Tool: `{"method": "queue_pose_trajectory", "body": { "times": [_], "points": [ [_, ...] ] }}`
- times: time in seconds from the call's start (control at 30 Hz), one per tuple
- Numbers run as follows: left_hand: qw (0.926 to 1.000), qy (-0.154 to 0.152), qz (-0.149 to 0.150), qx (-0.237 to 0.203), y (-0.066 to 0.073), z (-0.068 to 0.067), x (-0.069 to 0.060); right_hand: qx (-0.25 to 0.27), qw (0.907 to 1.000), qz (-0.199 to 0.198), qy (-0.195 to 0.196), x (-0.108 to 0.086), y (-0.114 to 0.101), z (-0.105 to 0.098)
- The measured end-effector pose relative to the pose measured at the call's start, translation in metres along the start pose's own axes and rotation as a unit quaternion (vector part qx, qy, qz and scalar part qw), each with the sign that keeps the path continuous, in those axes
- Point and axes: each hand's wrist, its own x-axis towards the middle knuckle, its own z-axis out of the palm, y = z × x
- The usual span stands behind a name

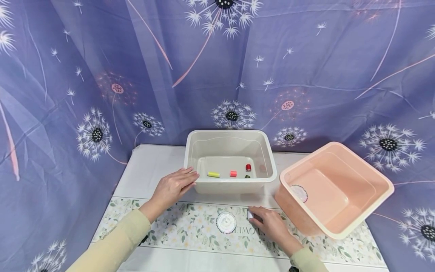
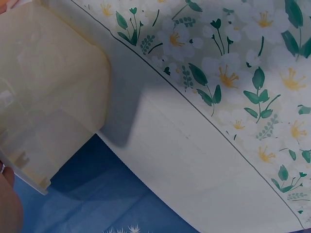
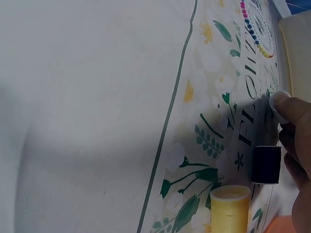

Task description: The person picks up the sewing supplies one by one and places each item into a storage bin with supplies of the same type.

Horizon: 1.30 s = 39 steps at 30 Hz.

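Observation:
My left hand holds the front left corner of a white bin; in the left wrist view only bits of fingers show at the bin's edge. Inside the bin lie a yellow thread spool, a coral spool, a red spool and a dark green spool partly hidden by the rim. Between thumb and fingers, my right hand pinches a white thread spool just above the table. Close to that hand stand a black spool and another yellow spool.
A pink bin sits angled at the right, beside the white one. The table carries a floral runner with a round printed emblem. A purple dandelion curtain hangs behind and at both sides.

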Motion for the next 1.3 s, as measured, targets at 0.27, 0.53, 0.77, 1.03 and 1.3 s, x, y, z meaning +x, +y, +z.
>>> {"method": "queue_pose_trajectory", "body": {
  "times": [0.27,0.53,0.77,1.03,1.3],
  "points": [
    [1.0000,0.000,-0.004,0.003,0.000,0.002,0.000,-0.002,0.9998,-0.010,0.018,-0.002,-0.005,-0.003],
    [1.0000,0.009,-0.001,0.000,0.000,0.002,0.000,-0.005,0.9945,-0.077,0.071,-0.005,-0.009,-0.011],
    [1.0000,0.006,0.000,-0.006,0.000,0.001,0.000,0.007,0.9833,-0.140,0.116,-0.006,-0.018,-0.023],
    [0.9999,0.008,0.001,-0.006,0.000,0.001,0.000,0.020,0.9683,-0.191,0.160,-0.001,-0.039,-0.042],
    [1.0000,0.006,-0.002,-0.002,0.000,0.002,0.000,0.032,0.9398,-0.268,0.210,0.010,-0.055,-0.063]
  ]
}}
